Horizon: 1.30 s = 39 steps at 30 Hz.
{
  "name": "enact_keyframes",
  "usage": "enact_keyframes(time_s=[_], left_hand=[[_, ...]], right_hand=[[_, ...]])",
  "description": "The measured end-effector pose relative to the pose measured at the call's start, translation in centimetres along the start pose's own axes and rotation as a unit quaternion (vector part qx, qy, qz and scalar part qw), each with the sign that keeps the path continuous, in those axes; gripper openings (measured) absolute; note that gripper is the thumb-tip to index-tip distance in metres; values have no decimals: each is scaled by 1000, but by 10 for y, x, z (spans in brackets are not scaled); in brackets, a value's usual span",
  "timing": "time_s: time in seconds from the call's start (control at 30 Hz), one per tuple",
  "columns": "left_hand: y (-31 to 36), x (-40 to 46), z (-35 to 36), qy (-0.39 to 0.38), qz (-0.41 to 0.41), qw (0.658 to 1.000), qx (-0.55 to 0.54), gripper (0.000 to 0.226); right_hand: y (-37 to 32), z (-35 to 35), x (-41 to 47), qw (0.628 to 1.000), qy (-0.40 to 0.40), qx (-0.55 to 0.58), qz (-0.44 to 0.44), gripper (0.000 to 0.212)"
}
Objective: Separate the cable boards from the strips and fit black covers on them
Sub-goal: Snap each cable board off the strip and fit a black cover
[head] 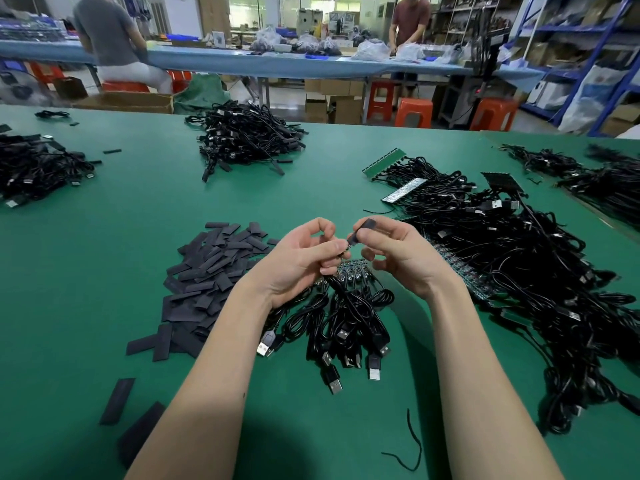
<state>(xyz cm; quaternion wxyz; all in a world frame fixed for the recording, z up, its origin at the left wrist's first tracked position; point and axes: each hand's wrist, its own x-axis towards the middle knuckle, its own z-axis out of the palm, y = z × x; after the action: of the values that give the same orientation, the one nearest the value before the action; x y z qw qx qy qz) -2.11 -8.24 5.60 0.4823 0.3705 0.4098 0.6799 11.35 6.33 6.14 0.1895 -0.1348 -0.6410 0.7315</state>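
Note:
Above the green table, my left hand pinches the end of a black cable with its small board. My right hand pinches a flat black cover and holds its mouth against that board's tip. Below the hands lies a green strip of boards with several black USB cables fanned toward me. Loose black covers are heaped to the left of my hands.
A big tangle of cables on strips fills the table's right side. Piles of covered cables sit at far centre and far left. Stray covers lie near my left forearm. Two people work at a blue bench behind.

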Motion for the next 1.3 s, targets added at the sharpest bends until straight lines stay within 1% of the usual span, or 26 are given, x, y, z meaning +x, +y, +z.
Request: enact_keyframes(time_s=[0.07,0.17,0.27,0.4,0.47,0.6,0.73,0.9,1.07,1.2,1.3], left_hand=[[-1,1,-1,4,3,1000,-3,22],[-2,2,-2,43,11,999,20,21],[-2,4,0,103,31,986,126,13],[-1,5,0,131,81,956,251,10],[-2,5,1,146,101,943,282,10],[-3,5,3,160,108,937,290,9],[-4,4,2,151,110,931,315,7],[-6,4,4,153,119,929,316,6],[-7,4,6,159,123,936,288,5],[-8,4,7,159,128,944,261,7],[-9,4,6,164,127,950,234,10]], right_hand=[[1,3,0,1000,-12,-1,4,10],[4,6,1,1000,24,-3,2,8],[7,7,2,997,70,34,3,13],[10,3,1,991,111,75,6,17],[10,2,0,987,117,107,4,22],[11,3,1,981,116,156,0,21],[13,3,2,974,118,193,4,16],[12,1,1,974,104,200,14,10],[13,6,0,978,82,192,24,19],[12,8,-1,977,76,197,24,15],[11,10,-3,983,80,165,28,15]])
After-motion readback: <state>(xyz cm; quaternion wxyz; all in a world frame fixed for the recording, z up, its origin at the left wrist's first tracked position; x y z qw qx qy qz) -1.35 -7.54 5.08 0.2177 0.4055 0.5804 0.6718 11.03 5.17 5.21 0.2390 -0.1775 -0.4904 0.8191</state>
